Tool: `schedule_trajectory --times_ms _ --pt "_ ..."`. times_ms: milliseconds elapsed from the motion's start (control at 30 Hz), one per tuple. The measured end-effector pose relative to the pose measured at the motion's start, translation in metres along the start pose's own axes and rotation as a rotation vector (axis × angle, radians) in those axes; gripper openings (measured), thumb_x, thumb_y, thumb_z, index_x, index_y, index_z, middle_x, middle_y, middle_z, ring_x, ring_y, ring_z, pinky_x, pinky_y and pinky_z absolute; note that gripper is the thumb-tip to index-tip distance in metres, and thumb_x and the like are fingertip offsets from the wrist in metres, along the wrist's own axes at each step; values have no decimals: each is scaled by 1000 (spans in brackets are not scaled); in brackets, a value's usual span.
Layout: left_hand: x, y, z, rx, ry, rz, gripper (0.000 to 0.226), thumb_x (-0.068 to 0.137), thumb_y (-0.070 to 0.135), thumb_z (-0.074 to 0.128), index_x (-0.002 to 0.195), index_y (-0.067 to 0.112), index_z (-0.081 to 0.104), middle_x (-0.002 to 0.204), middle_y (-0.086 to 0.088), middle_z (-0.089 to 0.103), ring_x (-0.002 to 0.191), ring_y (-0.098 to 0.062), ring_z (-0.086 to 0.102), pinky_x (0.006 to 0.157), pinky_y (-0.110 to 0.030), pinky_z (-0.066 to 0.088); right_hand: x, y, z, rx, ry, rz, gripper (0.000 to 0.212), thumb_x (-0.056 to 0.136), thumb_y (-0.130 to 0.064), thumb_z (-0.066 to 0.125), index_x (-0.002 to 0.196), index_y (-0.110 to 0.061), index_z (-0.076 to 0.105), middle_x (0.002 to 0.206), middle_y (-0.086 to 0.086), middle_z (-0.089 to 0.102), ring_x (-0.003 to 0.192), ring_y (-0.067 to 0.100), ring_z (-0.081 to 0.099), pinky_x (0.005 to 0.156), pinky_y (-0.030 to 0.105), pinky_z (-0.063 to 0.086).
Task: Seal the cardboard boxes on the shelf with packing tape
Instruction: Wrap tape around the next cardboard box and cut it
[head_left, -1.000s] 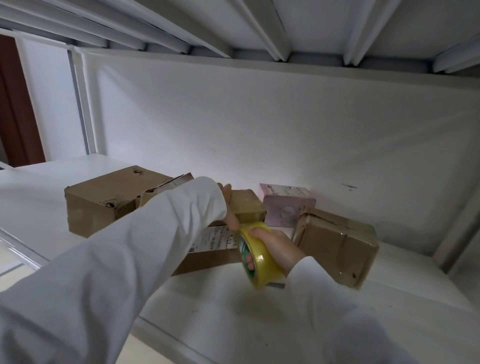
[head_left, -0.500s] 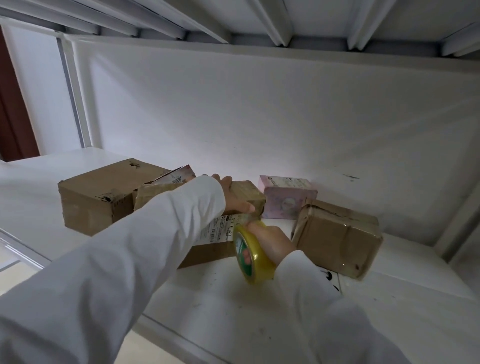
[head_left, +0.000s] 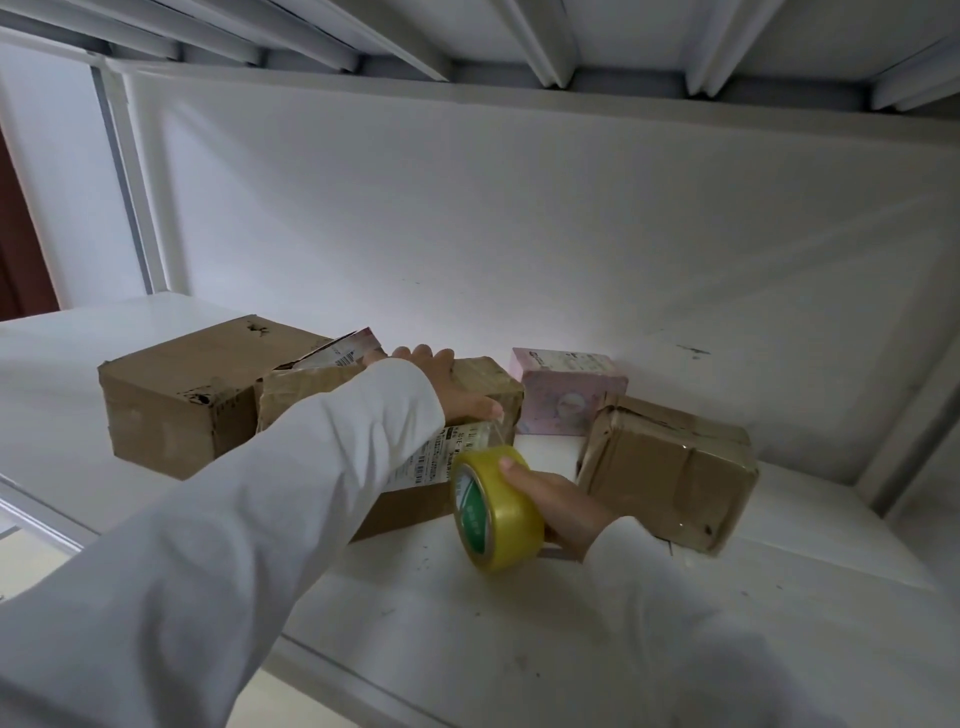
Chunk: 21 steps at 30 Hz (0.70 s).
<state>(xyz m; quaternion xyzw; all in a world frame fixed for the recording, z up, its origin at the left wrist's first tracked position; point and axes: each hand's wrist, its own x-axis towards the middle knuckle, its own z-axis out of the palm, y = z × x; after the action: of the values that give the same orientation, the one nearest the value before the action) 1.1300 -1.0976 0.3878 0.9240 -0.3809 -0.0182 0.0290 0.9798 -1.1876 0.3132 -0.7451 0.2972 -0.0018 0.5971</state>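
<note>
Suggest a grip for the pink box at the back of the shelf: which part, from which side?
Probably take the pink box from above, fingers across its left and right faces. The top is bare; a taped cardboard box crowds its front right, and the box under the left hand sits close on its left.

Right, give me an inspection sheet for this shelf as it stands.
Surface: white shelf, scuffed and speckled with dirt.
Job's things: yellow tape roll; middle box with a label; large box to the left; taped box to the right.
Clutter: pink box at the back.
Hands: left hand lies on the middle box; right hand grips the tape roll.
Cables: nothing seen.
Surroundings: white back wall, ribbed shelf underside above.
</note>
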Motion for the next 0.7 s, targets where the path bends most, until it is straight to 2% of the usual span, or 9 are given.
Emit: schedule_trajectory --times_ms 67,133,233,300,400,500,600,633,700 --pt "1 -1 1 6 15 6 94 75 79 43 148 23 23 148 -6 33 136 -30 29 109 -50 24 -3 2 -17 -145 14 -1 36 91 -58 41 98 -25 54 100 -1 62 100 20 60 96 37 48" --pt "1 -2 1 -4 23 10 93 75 79 43 147 23 25 147 -7 35 135 -30 30 109 -49 25 -6 4 -35 -325 103 16 40 93 -55 42 96 -19 59 98 1 64 89 15 59 83 30 47" --pt "2 -2 1 -21 28 16 92 75 79 44 145 22 29 143 -8 38 132 -30 34 108 -49 27 -8 9 -66 -565 216 88 36 92 -46 52 79 -14 60 75 0 59 65 12 51 62 24 39" --pt "3 -3 2 -36 31 17 92 74 79 45 144 22 30 142 -7 40 131 -30 35 107 -49 29 -7 17 -80 -784 215 176 30 89 -39 58 78 -12 62 72 0 57 65 14 51 63 24 40" --pt "3 -3 3 -30 33 14 92 73 80 45 144 22 30 142 -6 40 131 -30 35 107 -48 29 -5 30 -88 -1113 136 281 20 83 -27 62 92 -10 67 86 -1 56 78 17 53 72 23 43" --pt "1 -2 2 -19 44 8 93 73 81 44 145 23 29 143 -5 40 132 -29 35 107 -48 26 -1 37 -90 -1172 92 294 26 76 -15 64 99 -5 70 85 0 53 75 17 50 67 22 42" --pt "1 -1 2 -8 48 8 93 72 82 43 145 24 29 143 -5 40 132 -29 36 106 -48 24 2 39 -89 -1191 86 288 4 73 -17 64 73 -13 63 79 -1 53 71 17 50 61 20 42" --pt "1 -1 2 -8 47 8 93 73 82 43 145 24 29 143 -5 39 132 -29 35 106 -48 24 1 39 -87 -1181 88 288 6 74 -18 64 71 -16 59 76 -2 52 69 16 50 58 19 41" --pt "1 -1 2 -9 43 6 93 73 82 43 145 24 28 144 -4 39 133 -28 34 107 -49 23 1 41 -85 -1163 87 267 7 78 -22 64 81 -18 60 73 -4 52 66 13 50 55 17 40"
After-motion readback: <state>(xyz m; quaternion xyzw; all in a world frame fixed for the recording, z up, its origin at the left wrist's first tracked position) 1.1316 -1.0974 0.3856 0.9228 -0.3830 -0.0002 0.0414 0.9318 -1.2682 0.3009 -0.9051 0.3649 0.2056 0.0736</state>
